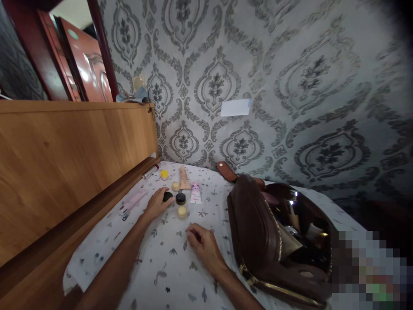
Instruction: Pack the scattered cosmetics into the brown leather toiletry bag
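Observation:
My left hand [157,204] reaches over the patterned white sheet, its thumb and fingers closed about a small black jar [167,196], partly hidden by the hand. Right beside it stands another black-lidded jar [180,198]. A cream-lidded jar [182,212] sits nearer to me, and a second cream jar [176,186] lies farther back by a peach tube [184,178]. To the right is a white and pink tube [195,193]. My right hand [204,246] rests low over the sheet, fingers curled in, with nothing visible in them.
A brown zippered cosmetic bag [254,215] lies open on the right, items inside. At the left are a pale pink tube [137,198], a yellow-lidded jar [164,174] and a clear tube with a dark red end [150,172]. A wooden board [77,159] borders the bed; patterned wall behind.

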A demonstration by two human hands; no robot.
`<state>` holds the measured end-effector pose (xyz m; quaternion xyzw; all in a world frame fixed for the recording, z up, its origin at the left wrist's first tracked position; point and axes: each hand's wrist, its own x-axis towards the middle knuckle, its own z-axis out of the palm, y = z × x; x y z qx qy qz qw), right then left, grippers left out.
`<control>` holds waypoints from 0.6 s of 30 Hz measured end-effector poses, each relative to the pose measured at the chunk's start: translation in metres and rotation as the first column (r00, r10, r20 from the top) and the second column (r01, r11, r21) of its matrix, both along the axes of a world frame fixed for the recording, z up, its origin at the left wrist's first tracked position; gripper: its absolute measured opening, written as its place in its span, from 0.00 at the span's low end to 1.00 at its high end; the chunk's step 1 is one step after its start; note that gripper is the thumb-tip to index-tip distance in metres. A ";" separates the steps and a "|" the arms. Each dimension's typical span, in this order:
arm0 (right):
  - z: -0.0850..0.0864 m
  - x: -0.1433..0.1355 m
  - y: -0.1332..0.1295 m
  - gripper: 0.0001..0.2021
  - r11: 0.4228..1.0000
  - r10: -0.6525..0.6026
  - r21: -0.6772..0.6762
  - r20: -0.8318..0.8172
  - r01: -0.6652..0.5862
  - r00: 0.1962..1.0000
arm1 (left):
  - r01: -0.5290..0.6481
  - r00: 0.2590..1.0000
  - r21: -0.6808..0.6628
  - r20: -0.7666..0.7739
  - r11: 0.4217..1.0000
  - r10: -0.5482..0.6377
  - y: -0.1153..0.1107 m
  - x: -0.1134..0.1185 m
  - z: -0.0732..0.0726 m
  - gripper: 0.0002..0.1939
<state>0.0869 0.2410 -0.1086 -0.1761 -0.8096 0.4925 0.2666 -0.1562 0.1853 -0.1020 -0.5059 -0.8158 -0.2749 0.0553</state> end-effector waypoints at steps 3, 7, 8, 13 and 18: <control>-0.001 0.000 0.000 0.10 1.000 0.000 -0.003 0.001 0.000 1.000 | -0.136 0.990 0.005 -0.022 0.991 0.136 0.007 -0.018 0.007 0.18; -0.002 0.000 0.000 0.10 1.000 -0.005 -0.015 0.003 0.005 1.000 | -0.363 0.929 -0.042 -0.092 0.931 0.358 0.017 -0.059 0.024 0.17; -0.002 0.000 0.000 0.09 1.000 -0.006 -0.018 0.004 0.006 1.000 | -0.403 0.912 -0.064 -0.112 0.913 0.395 0.018 -0.070 0.028 0.17; -0.003 -0.001 0.002 0.08 1.000 -0.018 -0.003 0.003 0.018 1.000 | -0.478 0.871 -0.185 -0.225 0.859 0.436 0.024 -0.108 0.040 0.15; -0.004 -0.002 0.003 0.09 1.000 -0.024 -0.004 0.009 0.024 1.000 | -0.506 0.842 -0.239 -0.347 0.829 0.414 0.031 -0.120 0.039 0.16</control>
